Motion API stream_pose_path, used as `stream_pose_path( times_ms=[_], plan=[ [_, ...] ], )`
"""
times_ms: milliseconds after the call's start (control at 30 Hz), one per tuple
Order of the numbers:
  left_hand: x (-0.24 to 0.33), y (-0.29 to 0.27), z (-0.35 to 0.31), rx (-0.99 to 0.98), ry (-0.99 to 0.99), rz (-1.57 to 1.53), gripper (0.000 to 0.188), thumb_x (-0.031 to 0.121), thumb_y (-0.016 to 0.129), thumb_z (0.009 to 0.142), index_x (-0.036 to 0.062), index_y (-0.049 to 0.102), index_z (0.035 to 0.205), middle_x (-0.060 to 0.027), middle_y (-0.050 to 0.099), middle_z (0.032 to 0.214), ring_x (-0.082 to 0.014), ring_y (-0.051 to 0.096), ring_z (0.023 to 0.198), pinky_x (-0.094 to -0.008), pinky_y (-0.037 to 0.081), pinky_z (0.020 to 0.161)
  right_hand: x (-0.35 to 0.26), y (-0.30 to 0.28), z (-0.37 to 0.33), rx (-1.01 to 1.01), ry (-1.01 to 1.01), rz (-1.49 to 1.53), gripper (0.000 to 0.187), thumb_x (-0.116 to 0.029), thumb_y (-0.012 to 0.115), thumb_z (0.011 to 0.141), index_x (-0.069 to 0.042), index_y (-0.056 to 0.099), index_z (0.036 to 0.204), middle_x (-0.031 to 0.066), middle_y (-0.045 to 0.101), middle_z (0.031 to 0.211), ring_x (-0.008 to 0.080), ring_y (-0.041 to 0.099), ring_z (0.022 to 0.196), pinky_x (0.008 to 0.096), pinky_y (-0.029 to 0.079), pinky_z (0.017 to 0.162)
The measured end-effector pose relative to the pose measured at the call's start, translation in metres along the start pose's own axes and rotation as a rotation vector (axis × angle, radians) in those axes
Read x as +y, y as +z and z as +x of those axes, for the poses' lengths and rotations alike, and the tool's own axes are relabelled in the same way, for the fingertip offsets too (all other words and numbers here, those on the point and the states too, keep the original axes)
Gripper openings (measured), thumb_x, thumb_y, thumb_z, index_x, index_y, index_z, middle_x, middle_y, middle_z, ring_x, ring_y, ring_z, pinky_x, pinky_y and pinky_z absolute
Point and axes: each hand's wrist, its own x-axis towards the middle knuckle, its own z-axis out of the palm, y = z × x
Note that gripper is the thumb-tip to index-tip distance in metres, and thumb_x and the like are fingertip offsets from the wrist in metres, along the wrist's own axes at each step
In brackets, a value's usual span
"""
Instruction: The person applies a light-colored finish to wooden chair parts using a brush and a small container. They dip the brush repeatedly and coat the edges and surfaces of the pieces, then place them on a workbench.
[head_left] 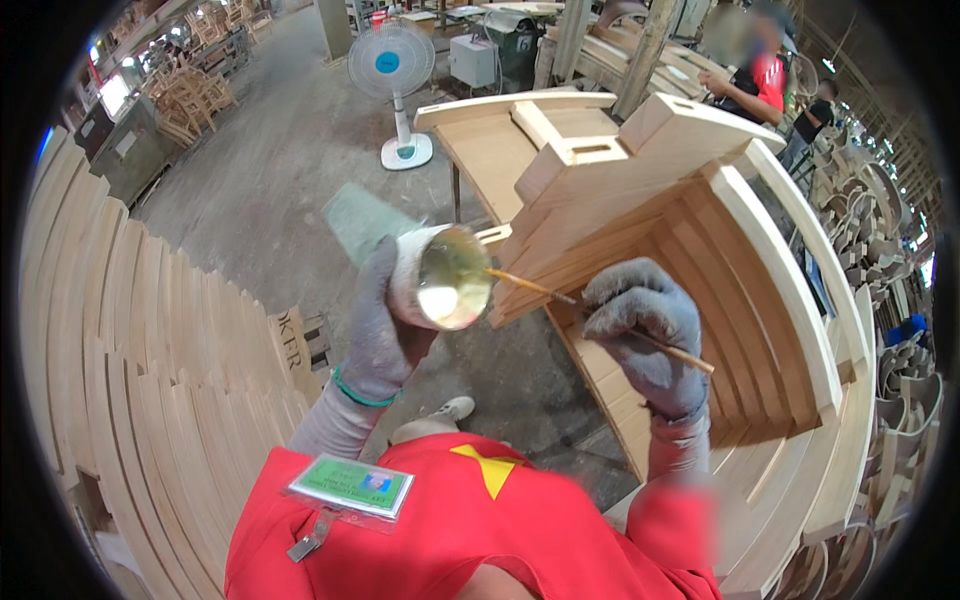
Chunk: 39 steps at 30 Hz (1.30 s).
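My left hand, in a grey glove, is wrapped round a white cup, tilted so its mouth faces me. Pale, glossy residue coats the inside of the cup. Between the gloved fingers of my right hand is a thin wooden-handled brush. Its slim yellowish end reaches left to the cup's rim; I cannot tell whether the tip is inside. Just beyond my right hand stand curved wooden parts with slots cut in their ends.
Long rows of stacked wooden pieces line the left side. Curved slats stand on a wooden table at right. A white fan is on the floor ahead. Another person works at the far right, near piled curved parts.
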Motion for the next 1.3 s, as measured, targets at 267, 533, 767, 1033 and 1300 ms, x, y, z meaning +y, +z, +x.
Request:
stream_pose_path(
  times_ms=[267, 533, 767, 1033, 1300],
  plan=[
    [0.031, -0.079, 0.000, -0.119, -0.027, -0.076, 0.053, 0.045, 0.039, 0.092, 0.0099, 0.038, 0.133, -0.0135, 0.045, 0.131, -0.0391, 0.048, 0.116, -0.0495, 0.048, 0.086, 0.020, 0.090, 0.020, 0.230, 0.075, 0.187, 0.019, 0.002, 0.057, 0.079, 0.004, 0.062, 0.097, 0.0125, 0.061, 0.092, 0.0183, 0.059, 0.092, 0.0289, 0.048, 0.078],
    [0.085, -0.162, 0.008, -0.356, -0.097, -0.293, 0.066, 0.042, 0.052, 0.088, 0.0115, 0.024, 0.140, -0.0129, 0.037, 0.138, -0.0344, 0.045, 0.120, -0.0475, 0.045, 0.091, 0.080, 0.222, 0.100, 0.459, 0.479, 0.831, 0.012, -0.006, 0.057, 0.087, 0.001, 0.053, 0.096, 0.0122, 0.061, 0.079, 0.0196, 0.064, 0.069, 0.0320, 0.055, 0.062],
    [0.149, -0.262, 0.016, -0.065, 0.325, 0.502, 0.040, 0.040, 0.049, 0.088, 0.0098, 0.051, 0.114, -0.0077, 0.054, 0.109, -0.0257, 0.052, 0.101, -0.0409, 0.042, 0.089, 0.092, 0.332, 0.173, 0.089, 0.183, 0.560, 0.019, -0.007, 0.074, 0.073, -0.001, 0.064, 0.088, 0.0062, 0.064, 0.083, 0.0139, 0.061, 0.078, 0.0276, 0.049, 0.072],
    [0.217, -0.244, 0.026, 0.199, 0.359, 1.076, 0.082, 0.018, 0.072, 0.068, 0.0011, 0.028, 0.135, -0.0122, 0.050, 0.126, -0.0256, 0.050, 0.111, -0.0361, 0.040, 0.094, 0.148, 0.388, 0.240, -0.722, 0.476, 0.866, 0.036, -0.020, 0.057, 0.089, -0.003, 0.055, 0.121, 0.0083, 0.064, 0.095, 0.0116, 0.060, 0.082, 0.0270, 0.051, 0.069],
    [0.233, -0.366, 0.076, 0.044, 0.675, 1.840, 0.057, 0.031, 0.053, 0.085, 0.0072, 0.034, 0.133, -0.0081, 0.049, 0.127, -0.0227, 0.053, 0.105, -0.0394, 0.046, 0.087, 0.215, 0.442, 0.297, -0.273, 0.250, 0.666, 0.046, -0.021, 0.055, 0.088, 0.002, 0.043, 0.126, 0.0141, 0.058, 0.112, 0.0184, 0.057, 0.102, 0.0318, 0.047, 0.085]
  ],
)
